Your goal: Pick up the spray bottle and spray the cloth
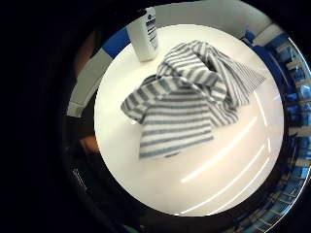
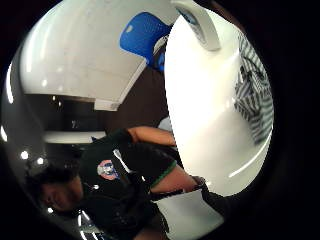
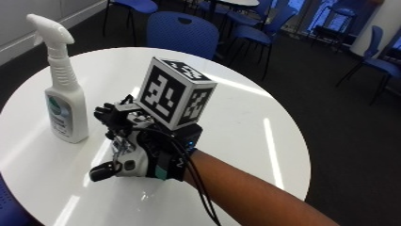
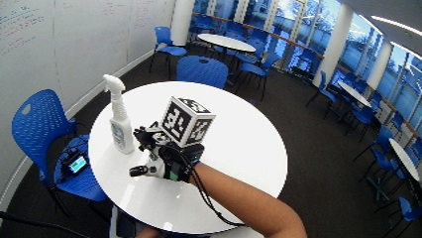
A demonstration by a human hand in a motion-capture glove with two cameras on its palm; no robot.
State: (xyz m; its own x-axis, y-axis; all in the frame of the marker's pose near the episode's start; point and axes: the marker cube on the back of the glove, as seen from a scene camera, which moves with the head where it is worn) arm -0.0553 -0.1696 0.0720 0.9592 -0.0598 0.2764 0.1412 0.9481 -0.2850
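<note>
**Approach Stage: Bottle Not Yet Taken**

The spray bottle (image 3: 64, 89) stood upright on the left part of the round white table (image 3: 251, 117), nozzle at the top, with nothing touching it. Just to its right, the gloved right hand (image 3: 134, 150) hovered above the table surface, near the bottle but apart from it. Whether the grip was apart or together could not be told; it held nothing that the views showed.

The striped cloth (image 1: 189, 97) lay crumpled on the table beneath the palm, as the little-finger-side palm view showed, with the bottle beside it toward the table edge. In the outside view the hand and its gear hid the cloth.

Judged from this layout, the step in hand was the reach for the bottle. The next move called for shifting the hand leftward to the narrow neck below the trigger, closing around it, then lifting and turning the nozzle toward the cloth.
</note>
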